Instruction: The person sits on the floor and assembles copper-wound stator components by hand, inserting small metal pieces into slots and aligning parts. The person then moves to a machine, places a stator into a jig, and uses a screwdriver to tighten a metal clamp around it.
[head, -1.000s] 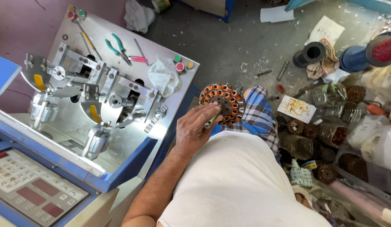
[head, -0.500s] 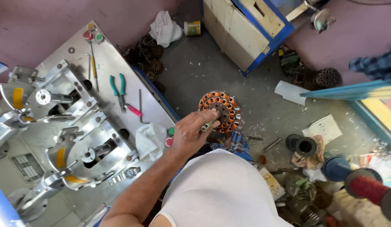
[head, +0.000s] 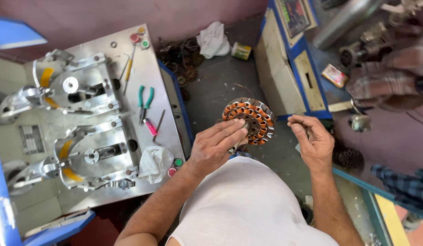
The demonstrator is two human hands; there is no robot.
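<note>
My left hand (head: 215, 146) grips a round stator (head: 250, 120) wound with copper coils, fingers laid across its centre and lower left edge. It is held in front of my chest, above the grey floor. My right hand (head: 313, 139) hovers just right of the stator, fingertips pinched together as if on a fine wire; the wire itself is too thin to make out. The two hands are a short gap apart.
A metal winding machine (head: 88, 123) fills the left, with green-handled pliers (head: 145, 101), a pink tool (head: 150, 126) and a white rag (head: 153, 161) on its plate. A blue-trimmed cabinet (head: 289, 68) stands at upper right. Spare stators (head: 186, 70) lie on the floor. Another person's checked sleeve (head: 384, 77) is at far right.
The view has swung right and the machine now sits further left. My right hand has come into view beside the stator. My left hand still holds the stator.
</note>
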